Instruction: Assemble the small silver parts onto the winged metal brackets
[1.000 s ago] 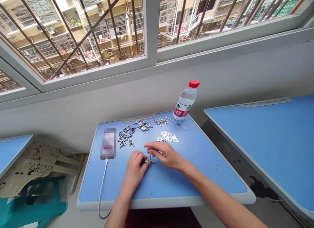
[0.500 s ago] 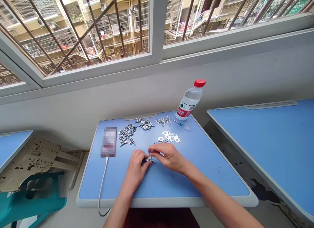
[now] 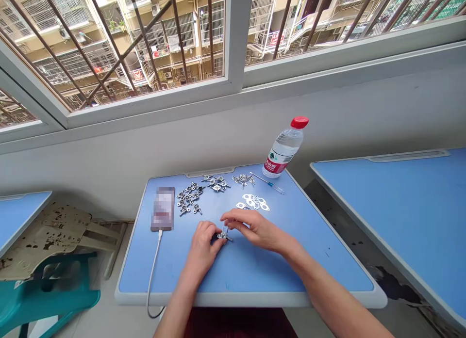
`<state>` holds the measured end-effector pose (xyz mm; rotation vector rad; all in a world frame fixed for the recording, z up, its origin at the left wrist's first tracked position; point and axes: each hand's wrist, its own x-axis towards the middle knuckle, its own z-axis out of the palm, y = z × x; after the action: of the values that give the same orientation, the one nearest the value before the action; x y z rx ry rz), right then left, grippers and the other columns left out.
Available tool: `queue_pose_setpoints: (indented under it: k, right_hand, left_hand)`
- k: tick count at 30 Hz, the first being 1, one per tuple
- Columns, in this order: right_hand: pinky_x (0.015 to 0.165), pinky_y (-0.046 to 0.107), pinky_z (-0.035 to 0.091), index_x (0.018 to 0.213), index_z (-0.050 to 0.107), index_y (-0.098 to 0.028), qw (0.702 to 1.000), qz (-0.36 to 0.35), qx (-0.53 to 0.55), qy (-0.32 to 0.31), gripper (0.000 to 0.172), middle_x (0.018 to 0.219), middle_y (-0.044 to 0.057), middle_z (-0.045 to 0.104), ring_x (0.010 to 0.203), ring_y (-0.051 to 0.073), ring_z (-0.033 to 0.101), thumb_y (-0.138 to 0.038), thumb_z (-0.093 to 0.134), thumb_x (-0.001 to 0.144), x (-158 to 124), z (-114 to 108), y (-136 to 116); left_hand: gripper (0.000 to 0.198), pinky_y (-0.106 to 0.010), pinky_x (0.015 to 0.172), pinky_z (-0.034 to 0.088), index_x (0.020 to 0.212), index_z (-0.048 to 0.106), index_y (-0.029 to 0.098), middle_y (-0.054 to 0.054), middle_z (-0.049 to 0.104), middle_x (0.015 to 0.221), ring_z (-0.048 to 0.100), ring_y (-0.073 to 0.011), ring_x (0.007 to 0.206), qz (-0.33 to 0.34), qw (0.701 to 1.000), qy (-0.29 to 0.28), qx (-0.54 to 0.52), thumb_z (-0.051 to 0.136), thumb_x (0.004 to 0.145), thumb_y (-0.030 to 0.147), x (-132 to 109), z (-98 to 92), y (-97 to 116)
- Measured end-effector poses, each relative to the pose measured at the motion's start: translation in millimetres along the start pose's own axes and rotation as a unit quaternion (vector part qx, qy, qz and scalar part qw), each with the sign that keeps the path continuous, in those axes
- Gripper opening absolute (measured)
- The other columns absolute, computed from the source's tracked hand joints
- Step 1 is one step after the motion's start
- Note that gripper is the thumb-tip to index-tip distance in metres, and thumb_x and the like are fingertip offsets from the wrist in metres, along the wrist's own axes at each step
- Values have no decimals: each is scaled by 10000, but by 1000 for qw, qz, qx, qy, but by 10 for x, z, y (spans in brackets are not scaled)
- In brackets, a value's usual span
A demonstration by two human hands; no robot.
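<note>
My left hand (image 3: 204,243) rests on the blue desk (image 3: 269,267), its thumb and fingers gripping a small silver metal fitting (image 3: 222,235) with thin arms sticking out. Right above that fitting is my right hand (image 3: 253,226), its fingertips pinched together. Something thin and upright shows at those fingertips, too small to name. Just beyond my right hand lie several flat metal plates with holes (image 3: 251,200); the nearest small parts are partly hidden by the hand.
Farther back are a group of dark-centred metal fittings (image 3: 189,197), silver fittings (image 3: 217,183) and small metal pieces (image 3: 243,179). A pen (image 3: 269,184) lies near a water bottle (image 3: 282,151). At left, a phone (image 3: 163,209) has a white cable (image 3: 155,265).
My right fingertips have shifted slightly right over the fitting, and a thin upright piece shows more plainly. My left hand keeps its grip. The view has moved slightly.
</note>
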<state>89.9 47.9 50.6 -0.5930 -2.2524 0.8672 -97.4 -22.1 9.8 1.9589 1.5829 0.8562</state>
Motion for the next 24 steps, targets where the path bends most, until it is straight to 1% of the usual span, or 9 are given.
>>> queue_pose_setpoints:
  k: [2,4,7,9,12,15,20,22,24]
  right_hand:
    - [713,283,512,1036,635,-207,1000,4,2,-7,215,885,46,718,790,156,663,-162,435,972,-4,-46,4]
    - [659,271,502,947,646,-201,1000,-1,-6,6,220,811,40,711,711,149,654,-174,429,974,-5,-69,20]
    - [574,240,461,841,634,-196,999,-5,-24,27,248,676,14,660,586,127,602,-182,426,976,-1,-75,39]
    - [566,232,441,819,624,-197,999,-9,-43,29,248,633,0,630,568,122,579,-180,432,975,3,-68,33]
    - [584,238,430,825,611,-200,996,-18,-78,33,238,643,0,627,575,124,556,-188,430,980,9,-37,8]
    - [580,240,418,834,602,-198,993,-35,-101,53,238,672,13,636,577,126,538,-215,424,992,13,16,-12]
    - [544,236,391,799,586,-191,989,-37,-125,74,251,632,10,603,547,124,506,-252,440,994,16,102,-29]
    - [544,240,395,802,587,-191,988,-28,-132,78,243,642,14,615,547,126,519,-254,448,991,17,125,-22]
    - [564,247,423,870,602,-186,988,-25,-128,85,206,716,37,663,587,137,567,-243,445,991,16,134,-9]
  left_hand:
    - [82,-357,789,468,857,591,213,-29,612,899,531,-217,895,-3,1000,-1,-1,627,848,139,0,-5,9]
    - [88,-357,788,468,855,588,215,-29,609,900,532,-220,898,-2,1000,-3,-1,626,849,136,-2,-6,11]
    - [93,-351,783,467,853,584,215,-27,605,897,534,-218,898,-1,1000,-3,-1,623,853,130,-6,-7,9]
    - [100,-347,785,465,858,581,211,-27,604,899,531,-215,899,0,1000,-1,-2,627,853,122,-10,-9,9]
    - [110,-345,788,464,861,573,207,-28,600,902,524,-213,900,2,1000,-3,-2,630,854,114,-15,-9,11]
    - [111,-346,788,464,867,572,204,-29,599,904,522,-213,903,3,1000,-4,0,632,854,111,-18,-6,9]
    - [109,-340,776,469,854,585,209,-27,605,893,524,-208,894,7,1000,3,4,624,847,108,-14,-7,15]
    - [102,-343,773,469,855,588,211,-29,608,894,526,-210,891,4,1000,2,5,623,846,115,-9,-11,23]
    - [99,-347,776,469,864,592,209,-30,609,895,528,-212,887,-1,1000,-2,5,626,843,119,-3,-14,27]
